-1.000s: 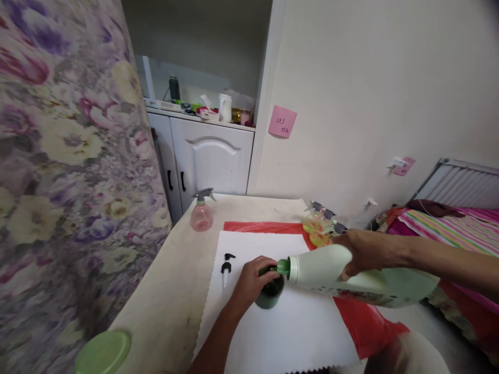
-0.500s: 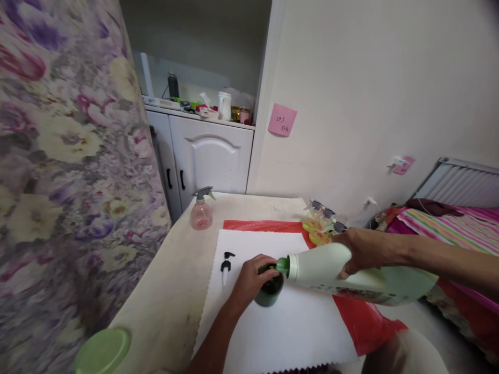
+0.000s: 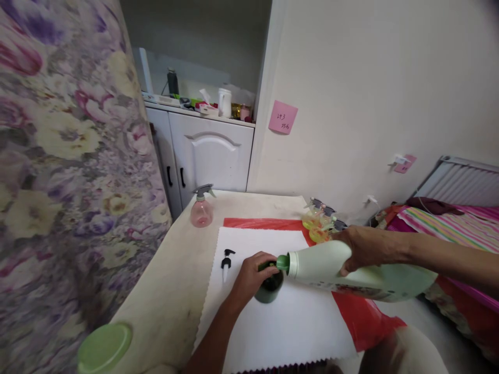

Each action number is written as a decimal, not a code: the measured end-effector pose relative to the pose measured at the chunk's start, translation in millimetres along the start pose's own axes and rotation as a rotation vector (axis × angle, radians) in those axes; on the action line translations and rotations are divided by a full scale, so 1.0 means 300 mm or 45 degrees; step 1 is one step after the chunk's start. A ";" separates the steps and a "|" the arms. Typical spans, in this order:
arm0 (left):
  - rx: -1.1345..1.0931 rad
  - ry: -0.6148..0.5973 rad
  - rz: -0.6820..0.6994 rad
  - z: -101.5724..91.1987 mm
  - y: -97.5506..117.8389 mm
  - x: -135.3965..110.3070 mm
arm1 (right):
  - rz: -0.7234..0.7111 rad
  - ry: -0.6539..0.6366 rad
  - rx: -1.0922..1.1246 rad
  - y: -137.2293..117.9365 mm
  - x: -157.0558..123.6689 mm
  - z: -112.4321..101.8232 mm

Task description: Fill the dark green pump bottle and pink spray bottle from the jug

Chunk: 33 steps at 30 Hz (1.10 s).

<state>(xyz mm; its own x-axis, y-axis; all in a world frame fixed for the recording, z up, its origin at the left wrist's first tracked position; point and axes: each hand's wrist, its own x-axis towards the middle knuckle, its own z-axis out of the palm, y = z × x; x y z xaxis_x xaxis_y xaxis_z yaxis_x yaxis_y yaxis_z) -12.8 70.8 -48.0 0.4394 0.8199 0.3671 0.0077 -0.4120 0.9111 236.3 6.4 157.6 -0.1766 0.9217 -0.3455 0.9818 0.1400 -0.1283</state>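
Note:
My left hand (image 3: 255,272) is closed around the upper part of a dark green bottle (image 3: 268,292) standing on a white sheet (image 3: 288,332). In my right hand (image 3: 356,249) is a large pale green jug (image 3: 319,265), gripped by its handle and tilted nearly level, its mouth toward the left. The green spout (image 3: 283,263) of the jug is at the dark bottle's neck; I cannot make out any liquid there. A black pump head (image 3: 226,262) with a pale tube lies on the sheet, left of my left hand.
A pink spray bottle (image 3: 201,212) stands at the table's far left. Several yellow-tinted spray bottles (image 3: 319,228) are behind the jug. Red plastic (image 3: 362,322) lies under the sheet. A round green lid-like object (image 3: 105,345) is at the near left. A floral curtain (image 3: 74,182) borders the left side.
The hands, bottle and jug hold almost the same positions. The whole view has shifted very slightly.

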 end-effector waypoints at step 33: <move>0.024 -0.003 -0.002 0.000 0.007 -0.001 | -0.052 -0.109 -0.018 0.027 0.019 0.005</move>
<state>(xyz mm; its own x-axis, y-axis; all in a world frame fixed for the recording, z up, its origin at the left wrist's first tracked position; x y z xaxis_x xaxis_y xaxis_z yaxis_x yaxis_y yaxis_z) -12.9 69.7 -46.2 0.4414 0.8195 0.3654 0.0254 -0.4185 0.9079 243.2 12.3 153.1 -0.2209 0.8809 -0.4185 0.9745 0.1823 -0.1306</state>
